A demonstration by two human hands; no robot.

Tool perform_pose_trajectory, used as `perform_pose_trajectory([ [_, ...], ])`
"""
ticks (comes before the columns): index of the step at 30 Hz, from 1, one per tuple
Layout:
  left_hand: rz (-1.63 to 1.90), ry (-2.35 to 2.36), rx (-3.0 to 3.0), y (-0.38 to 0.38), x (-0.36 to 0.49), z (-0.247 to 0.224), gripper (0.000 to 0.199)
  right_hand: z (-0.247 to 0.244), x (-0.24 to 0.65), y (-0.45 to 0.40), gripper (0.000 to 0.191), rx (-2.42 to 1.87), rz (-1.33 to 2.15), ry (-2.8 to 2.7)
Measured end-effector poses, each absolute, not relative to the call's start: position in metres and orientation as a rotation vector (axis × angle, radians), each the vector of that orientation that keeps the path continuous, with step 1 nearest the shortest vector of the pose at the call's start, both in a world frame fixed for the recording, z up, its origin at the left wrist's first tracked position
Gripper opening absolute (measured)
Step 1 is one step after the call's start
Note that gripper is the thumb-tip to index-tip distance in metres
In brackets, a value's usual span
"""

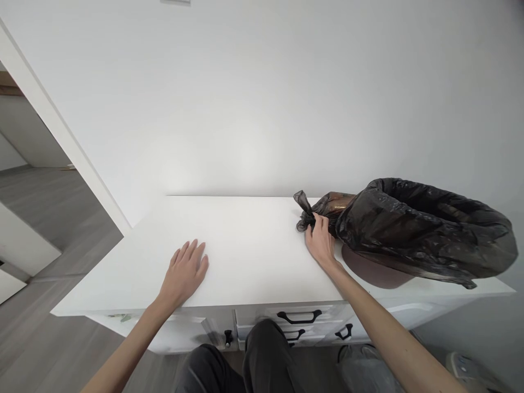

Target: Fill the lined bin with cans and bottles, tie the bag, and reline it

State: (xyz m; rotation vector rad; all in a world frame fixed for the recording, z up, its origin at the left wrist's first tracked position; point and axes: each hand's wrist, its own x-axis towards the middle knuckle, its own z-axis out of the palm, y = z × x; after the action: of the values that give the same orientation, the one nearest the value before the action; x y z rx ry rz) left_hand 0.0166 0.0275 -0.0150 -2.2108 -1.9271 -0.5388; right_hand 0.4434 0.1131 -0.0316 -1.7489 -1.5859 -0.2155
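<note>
My left hand (185, 273) lies flat on the white cabinet top (245, 262), fingers stretched out, with nothing in it. At the right, my right hand (320, 238) has its fingers closed on the knotted neck of a filled black garbage bag (321, 206). Something brownish shows through that bag's thin plastic. Right beside it stands a trash can (374, 268) with a dull brownish-pink wall, lined with another black bag (409, 229) folded over its rim. The lined can's inside is dark, and its contents cannot be made out.
A plain white wall (245, 109) rises behind the cabinet. Along the cabinet front are drawers with black handles (299, 316). At left, past a white wall edge (61, 114), is a grey wood floor (45, 234). A clear plastic bag (368, 368) sits on the floor at lower right.
</note>
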Motion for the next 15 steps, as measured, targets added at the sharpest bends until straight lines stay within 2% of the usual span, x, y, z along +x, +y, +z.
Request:
perform_pose_trajectory([
  [7, -0.471, -1.971, -2.230, 0.021, 0.022, -0.005, 0.061, -0.036, 0.441, 0.107, 0.036, -1.682, -0.175, -1.676],
  [15, -0.614, -1.881, -2.234, 0.017, 0.028, -0.001, 0.053, -0.039, 0.414, 0.083, 0.031, -1.442, -0.104, -1.807],
])
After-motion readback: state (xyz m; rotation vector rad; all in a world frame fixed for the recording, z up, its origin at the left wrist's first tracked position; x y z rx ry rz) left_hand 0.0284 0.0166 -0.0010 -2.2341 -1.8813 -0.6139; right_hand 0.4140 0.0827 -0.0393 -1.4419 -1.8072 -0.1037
